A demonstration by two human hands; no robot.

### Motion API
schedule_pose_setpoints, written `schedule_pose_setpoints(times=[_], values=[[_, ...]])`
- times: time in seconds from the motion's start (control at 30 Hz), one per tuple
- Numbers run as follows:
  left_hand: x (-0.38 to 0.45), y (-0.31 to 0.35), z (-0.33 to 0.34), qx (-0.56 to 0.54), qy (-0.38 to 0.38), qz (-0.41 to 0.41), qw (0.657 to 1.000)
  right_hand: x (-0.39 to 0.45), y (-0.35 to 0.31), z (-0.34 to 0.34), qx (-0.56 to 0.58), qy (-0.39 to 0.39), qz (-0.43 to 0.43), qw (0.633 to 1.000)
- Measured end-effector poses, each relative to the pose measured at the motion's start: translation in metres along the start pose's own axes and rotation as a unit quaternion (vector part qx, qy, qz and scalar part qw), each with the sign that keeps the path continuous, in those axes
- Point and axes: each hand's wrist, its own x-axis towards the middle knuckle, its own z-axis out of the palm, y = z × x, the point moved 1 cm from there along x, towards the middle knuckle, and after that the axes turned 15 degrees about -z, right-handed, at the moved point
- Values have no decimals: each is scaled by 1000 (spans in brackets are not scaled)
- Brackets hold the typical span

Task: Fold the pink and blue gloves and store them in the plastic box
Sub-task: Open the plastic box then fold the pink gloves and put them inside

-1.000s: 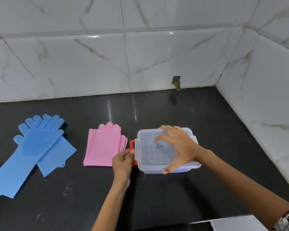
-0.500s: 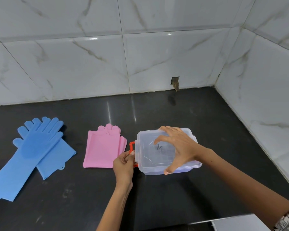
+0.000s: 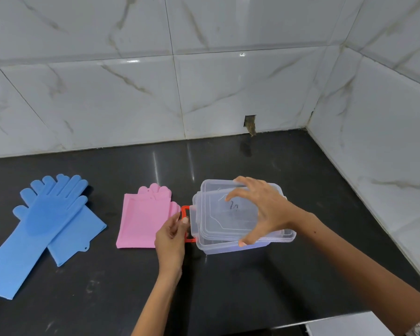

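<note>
A clear plastic box (image 3: 228, 248) stands on the black counter at centre right. Its clear lid (image 3: 218, 221) is lifted and tilted, and my right hand (image 3: 262, 209) grips it from above across its width. My left hand (image 3: 171, 236) pinches the box's red clip (image 3: 185, 210) on the left side. The pink gloves (image 3: 141, 219) lie folded flat just left of the box, touching my left hand. The blue gloves (image 3: 46, 226) lie unfolded and overlapped at the far left, fingers pointing to the wall.
Marble-tiled walls close the counter (image 3: 252, 287) at the back and on the right, with a small hole in the back wall (image 3: 250, 122). The counter's front edge runs along the bottom right, with a grey surface (image 3: 349, 326) below it.
The lid has come up off the box and now sits tilted in my right hand. My left hand stays on the red clip, which has swung open.
</note>
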Motion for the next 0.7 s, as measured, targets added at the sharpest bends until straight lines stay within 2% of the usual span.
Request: schedule_pose_setpoints(times=[0.07,0.17,0.23,0.3,0.43,0.5,0.6,0.63,0.7], values=[[0,17,-13,84,16,142,986,-1,3,-8,10,8,15,1000],[3,53,-15,210,-30,356,910,5,6,-24,48,4,21,999],[6,73,-7,227,-66,422,875,11,5,-32,87,-11,14,996],[10,87,1,201,-77,456,864,16,4,-41,143,-22,15,989],[26,102,10,151,-47,472,867,15,14,-63,272,-42,40,961],[37,108,16,117,-19,445,888,5,28,-74,374,-14,76,924],[57,117,25,57,-24,354,933,-10,54,-73,551,126,129,815],[64,119,28,45,-27,323,945,-11,60,-69,569,180,144,789],[81,122,36,25,-26,257,966,-9,73,-56,531,286,190,775]])
